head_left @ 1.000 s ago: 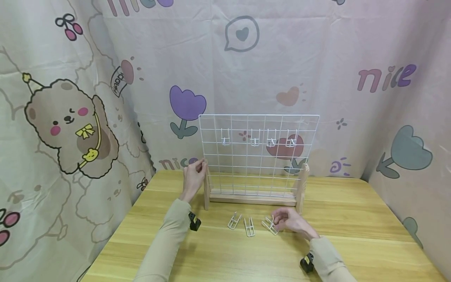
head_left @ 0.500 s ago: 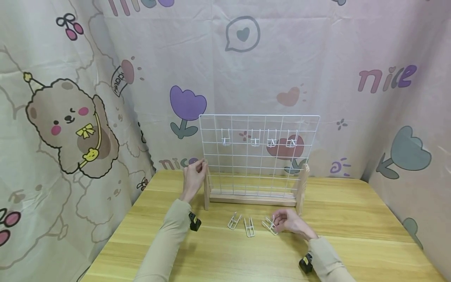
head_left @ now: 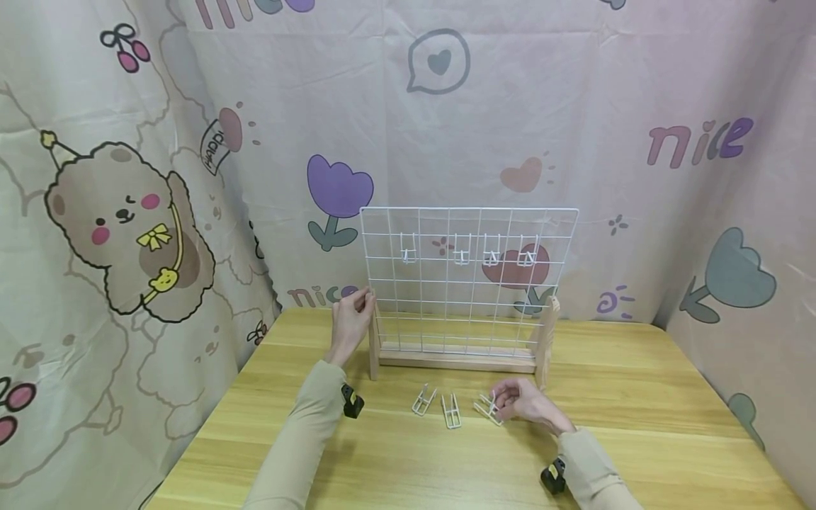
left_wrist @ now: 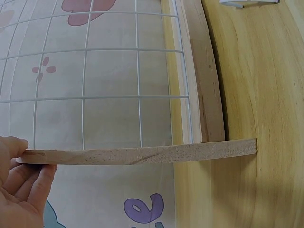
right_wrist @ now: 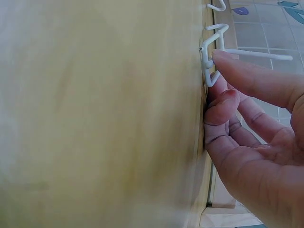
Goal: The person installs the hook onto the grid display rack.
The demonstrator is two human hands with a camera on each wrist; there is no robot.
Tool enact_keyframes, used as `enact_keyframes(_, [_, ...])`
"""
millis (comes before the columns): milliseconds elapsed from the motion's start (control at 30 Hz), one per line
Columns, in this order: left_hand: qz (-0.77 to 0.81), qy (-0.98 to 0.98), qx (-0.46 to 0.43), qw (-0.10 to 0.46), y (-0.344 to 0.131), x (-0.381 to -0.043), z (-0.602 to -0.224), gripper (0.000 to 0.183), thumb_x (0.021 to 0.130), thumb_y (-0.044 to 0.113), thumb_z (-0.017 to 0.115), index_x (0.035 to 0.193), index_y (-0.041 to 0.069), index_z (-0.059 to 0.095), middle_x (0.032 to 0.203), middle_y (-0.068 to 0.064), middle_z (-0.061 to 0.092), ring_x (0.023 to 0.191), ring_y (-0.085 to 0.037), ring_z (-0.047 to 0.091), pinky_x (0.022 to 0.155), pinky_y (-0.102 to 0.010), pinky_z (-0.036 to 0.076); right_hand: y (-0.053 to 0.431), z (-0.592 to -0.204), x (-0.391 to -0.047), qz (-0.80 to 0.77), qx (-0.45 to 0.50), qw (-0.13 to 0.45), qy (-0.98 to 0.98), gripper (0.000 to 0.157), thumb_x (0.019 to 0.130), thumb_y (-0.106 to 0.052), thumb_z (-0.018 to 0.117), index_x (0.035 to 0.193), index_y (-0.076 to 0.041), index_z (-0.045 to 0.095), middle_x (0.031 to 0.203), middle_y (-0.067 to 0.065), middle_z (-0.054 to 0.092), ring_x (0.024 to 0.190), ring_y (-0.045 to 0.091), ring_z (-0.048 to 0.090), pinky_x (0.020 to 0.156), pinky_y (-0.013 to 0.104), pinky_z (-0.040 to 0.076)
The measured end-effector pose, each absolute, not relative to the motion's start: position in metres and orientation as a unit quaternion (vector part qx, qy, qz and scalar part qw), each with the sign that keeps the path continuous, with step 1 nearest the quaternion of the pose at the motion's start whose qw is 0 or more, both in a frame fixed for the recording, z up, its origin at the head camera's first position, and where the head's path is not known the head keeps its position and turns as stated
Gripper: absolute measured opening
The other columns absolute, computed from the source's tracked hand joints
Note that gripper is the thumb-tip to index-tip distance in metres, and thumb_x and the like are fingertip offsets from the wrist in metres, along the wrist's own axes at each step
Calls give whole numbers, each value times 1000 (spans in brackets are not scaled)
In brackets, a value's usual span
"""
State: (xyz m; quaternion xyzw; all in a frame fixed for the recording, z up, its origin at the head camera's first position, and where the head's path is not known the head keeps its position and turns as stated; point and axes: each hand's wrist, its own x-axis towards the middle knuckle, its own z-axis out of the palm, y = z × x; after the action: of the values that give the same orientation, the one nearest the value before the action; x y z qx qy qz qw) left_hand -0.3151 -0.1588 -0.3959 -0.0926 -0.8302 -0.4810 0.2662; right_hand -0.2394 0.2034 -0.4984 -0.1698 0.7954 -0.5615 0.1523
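I see the right hand [head_left: 524, 401], the nearer one, pinching a hook [head_left: 484, 409] at its left, long side slanting away leftward, while the left hand [head_left: 350, 322] grips a wooden post [left_wrist: 118, 156].

looks like you're in a curtained-off nook, cartoon-print curtains [head_left: 561, 92] w/ a bear [head_left: 124, 195] on 3 sides of your wood-grain table [head_left: 644, 397]; can't tell if home or studio tbh

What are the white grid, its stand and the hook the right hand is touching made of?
Grid: probably metal wire, smoothly coated white; its rods are thin and straight.
Stand: wood, pale and matte; its grain shows.
Hook: maybe coated metal too, since it's a smooth white bent rod, but plastic is possible.
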Motion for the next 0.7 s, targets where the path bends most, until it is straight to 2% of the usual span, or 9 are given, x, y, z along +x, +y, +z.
enact_keyframes(133, [-482,-830,-91,264,-159,-315,-396,33,100,11,61,127,-9,64,119,-27,69,110,-37,70,90,-42,59,203,-498,-239,-560,-173,152,796,42,71,14,73,110,20,58,89,19,68,77,12,60,66,17,55])
enact_keyframes(433, [-481,-830,-88,266,-159,-316,-396,32,100,11,62,126,-8,64,119,-27,69,110,-37,71,91,-42,59,204,-499,-239,-549,-162,148,806,34,71,13,73,104,17,64,84,5,67,75,8,59,65,15,53])
enact_keyframes(700, [-479,-830,-91,270,-158,-316,-396,32,99,10,62,126,-8,64,118,-27,70,109,-38,70,91,-43,59,205,-499,-240,-541,-175,147,809,28,73,13,72,99,18,66,80,3,68,72,6,58,63,15,52])
